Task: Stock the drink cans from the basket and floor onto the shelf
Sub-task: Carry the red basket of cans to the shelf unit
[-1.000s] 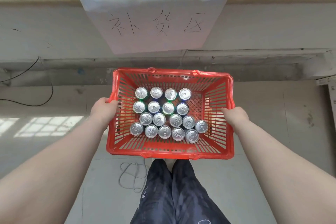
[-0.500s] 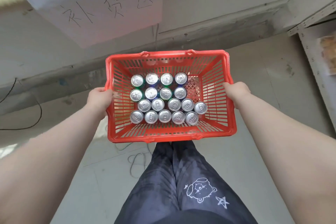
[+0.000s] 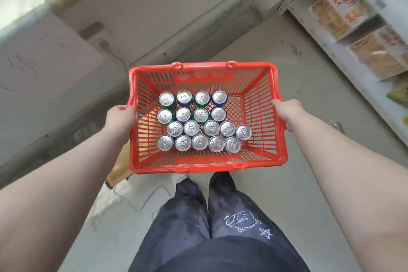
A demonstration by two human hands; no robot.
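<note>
- Red plastic, slatted on all sides: one basket (image 3: 205,162) fills the middle of the head view, carried level above the floor in front of the person's legs.
- Cans (image 3: 199,122) inside it: eighteen, all upright with silver tops showing, packed in the left and middle of the basket floor.
- They stand in four rows: four at the far row, four in the next, five in the third, five in the nearest. The far two rows show hints of green and blue sides; the colours of the rest cannot be told.
- The right-hand strip of the basket floor is bare mesh.
- Two hands hold the basket. The left hand (image 3: 120,118) is wrapped over the left rim, fingers curled tight on it.
- The right hand (image 3: 287,111) grips the right rim the same way, fingers closed round the edge.
- Both forearms are bare.
- One pair of dark trousers (image 3: 216,232), with a white doodled animal and star on the right thigh.
- The floor (image 3: 309,172) is pale grey concrete, scuffed and stained, with a thin cable lying near the feet.
- A white metal shelf (image 3: 326,46) stands at the upper right, holding at least three wrapped food packs (image 3: 337,15).
- A grey wall and low ledge run along the upper left, blurred.
</note>
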